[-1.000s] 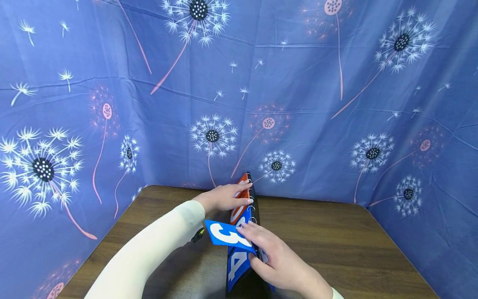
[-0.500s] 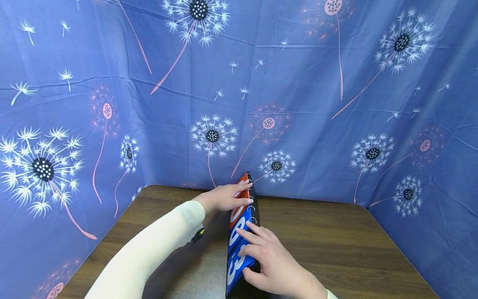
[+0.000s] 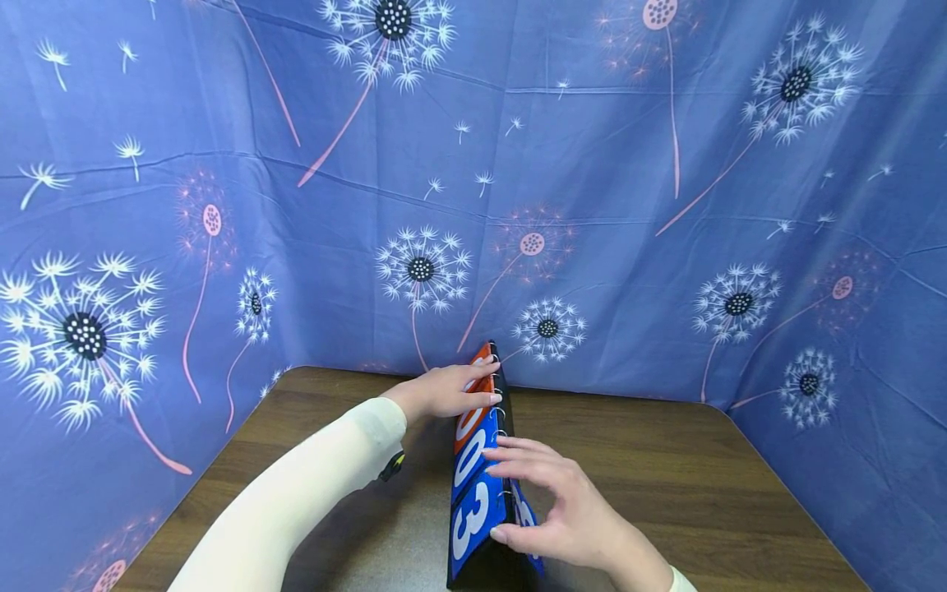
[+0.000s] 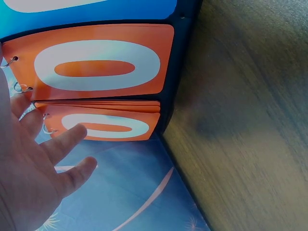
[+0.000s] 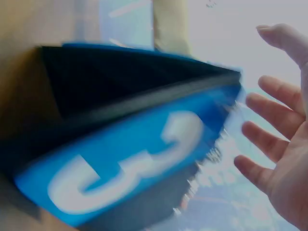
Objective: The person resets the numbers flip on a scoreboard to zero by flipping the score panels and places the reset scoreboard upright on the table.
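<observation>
A tent-shaped flip scoreboard stands lengthwise on the table, its number cards hung on metal rings along the top ridge. On its left face, the blue card with a 3 lies flat at the near end, beside a blue 0 card. Two orange 0 cards show farther along in the left wrist view. My left hand rests on the far end of the ridge, fingers extended across it. Just right of the near end, my right hand holds nothing, its fingers spread and slightly bent over the ridge.
Another blue card hangs on the right face, partly behind my right fingers. The brown wooden table reaches back to a blue dandelion-print curtain. A small black-and-yellow item shows under my left sleeve.
The blue 3 card, raised in my right fingers a second ago, has come down over a 4 card. My right hand has since drawn off it to the right. The left hand stays put.
</observation>
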